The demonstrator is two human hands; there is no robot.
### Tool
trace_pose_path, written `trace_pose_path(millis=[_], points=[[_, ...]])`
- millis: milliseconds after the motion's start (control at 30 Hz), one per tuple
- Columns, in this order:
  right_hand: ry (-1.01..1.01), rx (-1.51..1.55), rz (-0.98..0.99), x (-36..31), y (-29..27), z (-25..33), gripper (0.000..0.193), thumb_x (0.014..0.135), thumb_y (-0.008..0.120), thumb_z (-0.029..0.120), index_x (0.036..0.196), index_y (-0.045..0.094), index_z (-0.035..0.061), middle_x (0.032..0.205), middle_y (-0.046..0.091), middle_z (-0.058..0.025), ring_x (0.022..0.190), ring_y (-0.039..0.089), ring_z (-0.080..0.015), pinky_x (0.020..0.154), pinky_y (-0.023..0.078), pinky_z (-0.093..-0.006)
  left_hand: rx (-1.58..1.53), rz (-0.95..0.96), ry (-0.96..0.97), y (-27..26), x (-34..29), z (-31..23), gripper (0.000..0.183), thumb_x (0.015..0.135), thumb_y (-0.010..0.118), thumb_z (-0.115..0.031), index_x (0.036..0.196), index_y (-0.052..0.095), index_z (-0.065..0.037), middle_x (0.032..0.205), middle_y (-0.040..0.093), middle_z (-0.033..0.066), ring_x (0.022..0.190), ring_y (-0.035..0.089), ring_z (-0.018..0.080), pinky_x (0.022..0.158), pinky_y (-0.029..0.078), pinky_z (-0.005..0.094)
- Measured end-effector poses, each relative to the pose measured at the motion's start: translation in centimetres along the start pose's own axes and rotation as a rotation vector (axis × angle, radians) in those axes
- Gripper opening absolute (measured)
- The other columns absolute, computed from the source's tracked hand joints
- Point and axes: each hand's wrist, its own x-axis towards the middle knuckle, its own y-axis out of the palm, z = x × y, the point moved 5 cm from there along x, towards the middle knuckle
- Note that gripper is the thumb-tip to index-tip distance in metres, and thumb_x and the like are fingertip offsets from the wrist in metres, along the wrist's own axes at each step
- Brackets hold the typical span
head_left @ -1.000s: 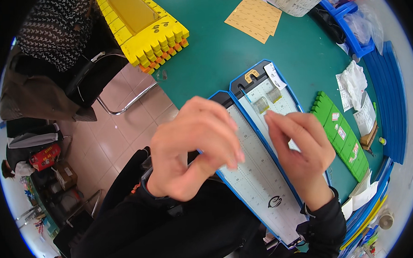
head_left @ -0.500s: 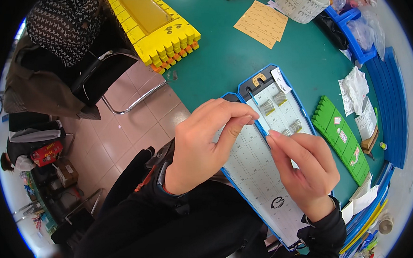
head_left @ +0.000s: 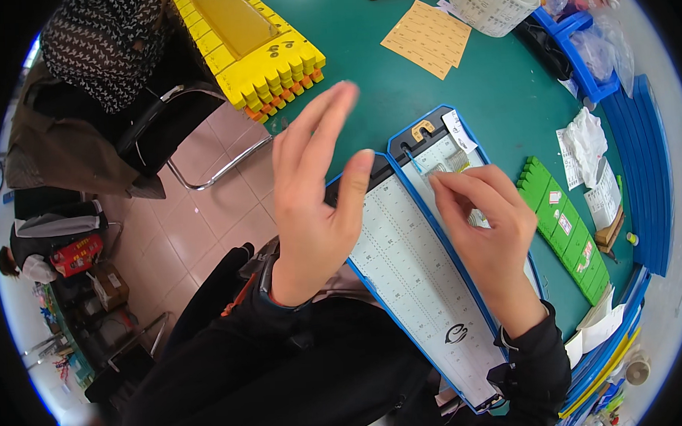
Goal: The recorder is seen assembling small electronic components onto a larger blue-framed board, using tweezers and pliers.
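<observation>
Fingers of the left hand (head_left: 314,206) are spreading apart and holding nothing, the open palm hovering at the centre of the frame above the left edge of a long white tray with a blue rim (head_left: 416,278). Right hand (head_left: 482,222) is lying just right of centre, its fingers (head_left: 440,187) pinching together on a small clear part (head_left: 434,175) at the upper end of a second blue-rimmed tray (head_left: 437,144), which is lying side by side with the first. Both trays are running diagonally from the centre toward the lower right on the green table (head_left: 365,67). A green comb-shaped strip (head_left: 566,230) is lying just right of the trays. A stack of yellow slotted trays (head_left: 250,42) is sitting at the upper left, a tan perforated sheet (head_left: 426,38) at the top centre, and a white basket (head_left: 493,1) beside it. Blue curved rails (head_left: 648,177) are running along the right edge, with crumpled white papers (head_left: 585,145) near them.
</observation>
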Motion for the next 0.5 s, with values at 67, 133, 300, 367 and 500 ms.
trace_pose_path(millis=[67, 133, 300, 367, 500], points=[[0.040, 0.004, 0.037, 0.0, 0.7, -0.8, 0.009, 0.077, 0.073, 0.001, 0.082, 0.066, 0.0015, 0.074, 0.059, -0.0048, 0.054, 0.057, -0.0143, 0.049, 0.045, -0.0242, -0.092, 0.039, -0.127, 1.2, -0.7, 0.7, 0.044, 0.088, 0.061, -0.013, 0.129, 0.052, 0.001, 0.115, 0.060, 0.0113, 0.104, 0.053, 0.0275, 0.087, 0.039, 0.0362], [0.037, -0.008, 0.028, 0.2, 0.9, -0.9, 0.009, 0.077, 0.073, 0.002, 0.082, 0.066, 0.0014, 0.074, 0.058, -0.0048, 0.054, 0.057, -0.0143, 0.049, 0.045, -0.0243, 0.101, 0.198, -0.065, 2.4, -1.2, 0.6, 0.038, 0.088, 0.061, -0.014, 0.124, 0.057, -0.001, 0.113, 0.061, 0.0098, 0.102, 0.054, 0.0253, 0.086, 0.040, 0.0361], [0.027, -0.023, 0.019, 0.5, 1.2, -0.9, 0.009, 0.077, 0.073, 0.002, 0.082, 0.066, 0.0014, 0.074, 0.059, -0.0046, 0.053, 0.057, -0.0147, 0.049, 0.045, -0.0244, 0.166, 0.209, 0.000, 2.6, -0.9, 0.4, 0.032, 0.086, 0.061, -0.013, 0.117, 0.063, -0.007, 0.106, 0.062, 0.0023, 0.092, 0.055, 0.0216, 0.078, 0.040, 0.0345], [0.009, -0.048, 0.026, 0.4, 1.2, -0.8, 0.011, 0.075, 0.074, -0.004, 0.084, 0.070, 0.0002, 0.075, 0.061, -0.0035, 0.057, 0.057, -0.0076, 0.050, 0.044, -0.0201, 0.146, 0.222, -0.037, 2.6, -1.0, 0.6, 0.028, 0.084, 0.062, -0.012, 0.112, 0.066, -0.010, 0.099, 0.061, 0.0003, 0.087, 0.054, 0.0205, 0.075, 0.039, 0.0338], [-0.011, -0.047, 0.006, 0.3, 1.4, -0.7, 0.010, 0.075, 0.074, 0.001, 0.082, 0.067, 0.0019, 0.073, 0.059, -0.0042, 0.052, 0.057, -0.0143, 0.048, 0.045, -0.0241, 0.126, 0.231, -0.055, 2.4, -0.8, 0.4, 0.026, 0.083, 0.063, -0.011, 0.109, 0.067, -0.011, 0.093, 0.059, 0.0006, 0.085, 0.053, 0.0204, 0.074, 0.039, 0.0338]])
